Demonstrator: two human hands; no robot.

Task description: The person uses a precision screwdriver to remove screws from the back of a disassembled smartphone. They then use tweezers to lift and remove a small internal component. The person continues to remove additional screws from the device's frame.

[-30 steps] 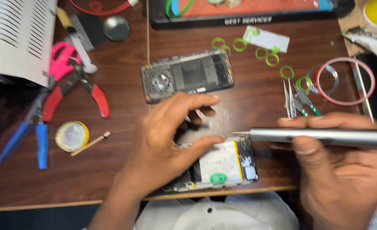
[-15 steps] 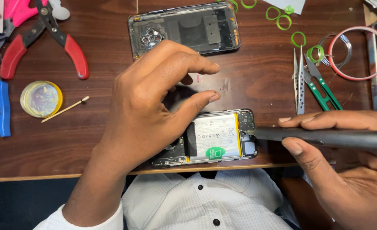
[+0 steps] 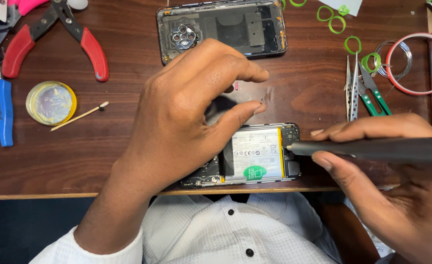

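Here we have an opened smartphone with a white battery and bare dark circuit boards [image 3: 257, 155] lying at the near edge of the dark wooden desk [image 3: 128, 146]. Our left hand [image 3: 186, 117] rests over its left half, fingers curled and spread, thumb reaching toward the battery's top edge; it pins the phone rather than gripping it. Our right hand [image 3: 387, 166] is closed around a slim grey pen-shaped electric screwdriver [image 3: 372, 149], whose tip touches the board strip just right of the battery.

As we judge it, the work is partway: the dark plastic back cover with its round camera cluster [image 3: 223, 29] already lies apart farther up the desk, while the battery and boards sit in the frame.

A tiny pink speck [image 3: 236, 86] lies between cover and phone. Steel tweezers [image 3: 351, 90] and green-handled snips [image 3: 372, 93] lie near the screwdriver's path; red-handled pliers [image 3: 54, 39], a round yellow-rimmed dish [image 3: 51, 103] and a wooden swab stick [image 3: 79, 116] sit well apart on the left.
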